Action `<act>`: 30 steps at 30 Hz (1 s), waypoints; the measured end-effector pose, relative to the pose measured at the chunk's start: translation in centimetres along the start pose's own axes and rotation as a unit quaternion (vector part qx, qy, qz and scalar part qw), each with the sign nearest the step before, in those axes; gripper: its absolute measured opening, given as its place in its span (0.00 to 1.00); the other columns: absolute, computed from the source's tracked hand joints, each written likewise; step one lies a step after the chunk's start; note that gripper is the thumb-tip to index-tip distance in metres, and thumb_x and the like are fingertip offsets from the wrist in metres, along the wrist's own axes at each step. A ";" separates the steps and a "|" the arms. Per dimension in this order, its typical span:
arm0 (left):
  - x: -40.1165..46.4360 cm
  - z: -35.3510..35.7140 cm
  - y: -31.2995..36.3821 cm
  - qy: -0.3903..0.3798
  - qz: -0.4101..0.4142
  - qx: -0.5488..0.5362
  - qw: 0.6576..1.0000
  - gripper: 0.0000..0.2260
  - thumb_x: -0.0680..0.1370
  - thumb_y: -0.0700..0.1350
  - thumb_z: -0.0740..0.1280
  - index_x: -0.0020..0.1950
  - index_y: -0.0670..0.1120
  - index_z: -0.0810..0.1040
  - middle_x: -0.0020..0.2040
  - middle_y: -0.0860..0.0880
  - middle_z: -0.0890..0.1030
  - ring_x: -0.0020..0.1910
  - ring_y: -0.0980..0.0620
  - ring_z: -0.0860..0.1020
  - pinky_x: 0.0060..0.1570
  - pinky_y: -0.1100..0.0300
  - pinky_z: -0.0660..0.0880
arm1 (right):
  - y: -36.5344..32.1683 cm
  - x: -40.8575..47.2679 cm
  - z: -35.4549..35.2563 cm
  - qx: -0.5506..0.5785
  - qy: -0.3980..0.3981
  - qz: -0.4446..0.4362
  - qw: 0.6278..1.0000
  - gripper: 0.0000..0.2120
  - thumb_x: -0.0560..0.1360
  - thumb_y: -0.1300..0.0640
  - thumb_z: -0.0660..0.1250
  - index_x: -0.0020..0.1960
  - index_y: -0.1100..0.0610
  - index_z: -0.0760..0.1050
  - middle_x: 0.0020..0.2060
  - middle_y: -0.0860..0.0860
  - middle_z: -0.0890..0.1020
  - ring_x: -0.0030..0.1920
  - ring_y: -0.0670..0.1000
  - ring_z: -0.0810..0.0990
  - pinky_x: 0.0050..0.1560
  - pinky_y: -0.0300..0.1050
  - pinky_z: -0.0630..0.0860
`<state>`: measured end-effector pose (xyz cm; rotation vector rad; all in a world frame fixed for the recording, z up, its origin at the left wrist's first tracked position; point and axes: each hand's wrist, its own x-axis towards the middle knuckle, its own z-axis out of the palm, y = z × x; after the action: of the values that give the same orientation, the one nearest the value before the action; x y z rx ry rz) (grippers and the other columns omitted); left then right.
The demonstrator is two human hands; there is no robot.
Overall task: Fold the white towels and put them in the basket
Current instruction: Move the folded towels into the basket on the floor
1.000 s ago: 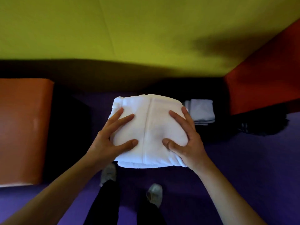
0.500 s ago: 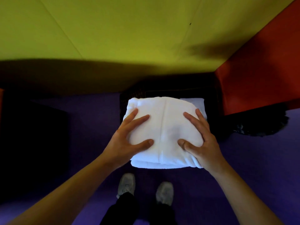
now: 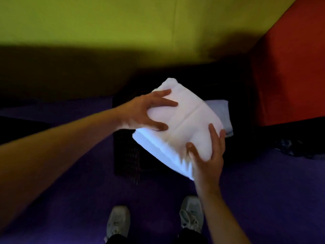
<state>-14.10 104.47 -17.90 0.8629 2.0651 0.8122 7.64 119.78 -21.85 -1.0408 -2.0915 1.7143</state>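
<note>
A thick folded white towel [image 3: 186, 124] hangs tilted over the dark basket [image 3: 128, 155], its far corner raised. My left hand [image 3: 149, 111] grips its upper left side, fingers spread on top and thumb on the near face. My right hand [image 3: 207, 152] holds the lower right corner, thumb on top and fingers wrapped round the edge. Another folded white towel [image 3: 221, 110] lies in the basket behind it, mostly hidden.
A red block [image 3: 290, 67] stands at the right beside the basket. A yellow-green wall [image 3: 123, 23] rises behind. Dark cloth [image 3: 295, 148] lies on the purple floor [image 3: 70, 199] at the right. My two white shoes [image 3: 117, 222] stand below the towel.
The towel has turned clockwise and tilted, and both hands have carried it further forward over the basket. My feet have stepped closer.
</note>
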 end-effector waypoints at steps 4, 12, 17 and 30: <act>6.3 0.6 -0.7 -0.108 0.043 0.100 0.988 0.32 0.69 0.53 0.80 0.70 0.64 0.74 0.80 0.58 0.59 0.78 0.61 0.57 0.75 0.62 0.54 | 4.0 -0.8 2.8 0.004 0.124 0.067 0.990 0.39 0.64 0.36 0.77 0.72 0.31 0.65 0.78 0.38 0.55 0.76 0.41 0.59 0.69 0.39 0.66; 11.8 -1.5 -0.5 -0.144 0.112 0.179 0.967 0.31 0.67 0.51 0.81 0.68 0.65 0.76 0.79 0.59 0.63 0.76 0.65 0.60 0.68 0.79 0.53 | 5.2 0.4 7.7 0.072 0.234 0.080 0.966 0.38 0.64 0.38 0.75 0.72 0.31 0.65 0.79 0.40 0.56 0.74 0.37 0.59 0.57 0.18 0.64; 11.3 -2.4 -2.0 -0.176 0.135 0.198 0.955 0.32 0.65 0.56 0.81 0.66 0.70 0.74 0.78 0.65 0.61 0.76 0.68 0.58 0.69 0.79 0.53 | 5.2 -0.9 11.9 0.083 0.247 0.122 0.958 0.39 0.67 0.38 0.73 0.75 0.36 0.63 0.79 0.43 0.53 0.78 0.46 0.56 0.73 0.48 0.63; 10.1 9.6 -12.3 -0.140 -0.079 0.525 0.836 0.27 0.83 0.54 0.58 0.81 0.60 0.53 0.83 0.45 0.40 0.79 0.30 0.45 0.75 0.30 0.49 | 5.8 4.3 10.0 -0.425 -0.129 0.062 0.894 0.26 0.77 0.44 0.63 0.72 0.51 0.66 0.67 0.56 0.72 0.64 0.60 0.70 0.63 0.55 0.70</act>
<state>-15.08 107.78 -36.12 1.2297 2.1924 -0.6328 0.74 115.34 -31.08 -1.2010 -3.1277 0.9684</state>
